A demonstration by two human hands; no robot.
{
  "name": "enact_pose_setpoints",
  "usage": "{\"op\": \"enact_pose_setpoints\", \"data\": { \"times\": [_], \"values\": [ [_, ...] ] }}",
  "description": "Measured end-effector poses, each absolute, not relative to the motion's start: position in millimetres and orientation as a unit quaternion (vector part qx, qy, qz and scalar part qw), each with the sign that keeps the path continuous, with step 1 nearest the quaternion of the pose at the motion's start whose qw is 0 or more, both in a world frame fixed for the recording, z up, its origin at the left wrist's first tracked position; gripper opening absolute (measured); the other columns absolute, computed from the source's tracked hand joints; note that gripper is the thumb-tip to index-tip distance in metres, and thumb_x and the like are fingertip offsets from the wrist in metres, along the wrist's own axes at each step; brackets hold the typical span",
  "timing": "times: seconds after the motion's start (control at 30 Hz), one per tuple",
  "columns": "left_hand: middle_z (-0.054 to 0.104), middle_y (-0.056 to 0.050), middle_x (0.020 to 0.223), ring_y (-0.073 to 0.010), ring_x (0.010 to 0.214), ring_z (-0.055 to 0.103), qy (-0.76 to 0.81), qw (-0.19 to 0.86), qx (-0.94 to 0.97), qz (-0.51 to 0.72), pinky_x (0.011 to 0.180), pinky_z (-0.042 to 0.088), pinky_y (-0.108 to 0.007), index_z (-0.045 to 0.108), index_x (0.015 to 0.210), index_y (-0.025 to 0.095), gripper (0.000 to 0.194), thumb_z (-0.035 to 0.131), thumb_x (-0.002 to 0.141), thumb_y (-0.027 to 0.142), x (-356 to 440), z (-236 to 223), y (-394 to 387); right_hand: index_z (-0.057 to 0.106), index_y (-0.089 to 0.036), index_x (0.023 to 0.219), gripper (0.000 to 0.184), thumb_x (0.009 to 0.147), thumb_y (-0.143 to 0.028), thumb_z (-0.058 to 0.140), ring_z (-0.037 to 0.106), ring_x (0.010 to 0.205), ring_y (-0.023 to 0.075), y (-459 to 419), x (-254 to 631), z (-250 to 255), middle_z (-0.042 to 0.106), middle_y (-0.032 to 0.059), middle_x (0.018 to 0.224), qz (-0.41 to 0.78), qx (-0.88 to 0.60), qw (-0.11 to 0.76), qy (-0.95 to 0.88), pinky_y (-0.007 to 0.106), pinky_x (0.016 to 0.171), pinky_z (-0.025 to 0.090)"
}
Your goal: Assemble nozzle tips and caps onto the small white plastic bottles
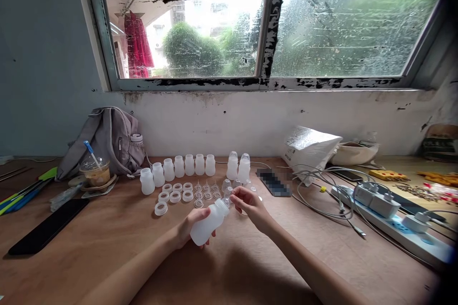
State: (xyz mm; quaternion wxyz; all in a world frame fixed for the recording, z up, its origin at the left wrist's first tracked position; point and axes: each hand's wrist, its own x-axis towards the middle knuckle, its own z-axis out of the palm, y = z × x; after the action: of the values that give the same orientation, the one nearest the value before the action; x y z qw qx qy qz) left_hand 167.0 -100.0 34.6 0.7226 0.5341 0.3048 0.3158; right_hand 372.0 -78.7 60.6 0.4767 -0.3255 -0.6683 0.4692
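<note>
My left hand (195,226) is wrapped round a frosted white baby bottle (209,224), tilted with its neck up to the right. At that neck, the fingers of my right hand (250,205) pinch a clear nipple (228,201), partly hidden by the fingertips. Behind the hands lie several white collar rings (175,197) in rows. Beside them are several clear nipples (207,188) and clear domed caps (226,184). Several open bottles (179,167) stand in a row at the back. Two capped bottles (244,168) stand right of that row.
A phone (274,182) lies beyond my right hand. Looped cables (315,195) and a power strip (400,228) occupy the right side. At left are a black slab (50,226), an iced drink cup (96,171) and a grey backpack (110,140). A silvery bag (311,147) leans at the wall.
</note>
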Motion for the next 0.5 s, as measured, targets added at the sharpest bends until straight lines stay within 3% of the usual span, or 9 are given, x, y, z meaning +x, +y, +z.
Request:
{"op": "enact_pose_setpoints", "data": {
  "times": [0.27,0.5],
  "values": [
    [0.057,-0.006,0.065,-0.0134,0.043,0.053,0.247,0.828,0.436,0.253,0.036,0.038,-0.022,0.052,0.100,0.007,0.059,0.033,0.077,0.058,164,33,-94,0.050,-0.018,0.077,0.024,0.074,-0.041,0.055,0.039,0.051,0.0082,-83,367,64,0.043,-0.0021,0.064,0.491,-0.311,0.503,-0.639,0.022,0.046,0.032],
    [0.058,-0.007,0.065,-0.0157,0.045,0.055,0.237,0.858,0.401,0.217,0.034,0.035,-0.023,0.051,0.104,0.005,0.070,0.032,0.074,0.065,161,28,-88,0.049,-0.018,0.076,0.026,0.073,-0.043,0.055,0.039,0.051,0.0086,-85,363,64,0.043,-0.0022,0.062,0.506,-0.314,0.506,-0.624,0.022,0.046,0.032]
  ]
}}
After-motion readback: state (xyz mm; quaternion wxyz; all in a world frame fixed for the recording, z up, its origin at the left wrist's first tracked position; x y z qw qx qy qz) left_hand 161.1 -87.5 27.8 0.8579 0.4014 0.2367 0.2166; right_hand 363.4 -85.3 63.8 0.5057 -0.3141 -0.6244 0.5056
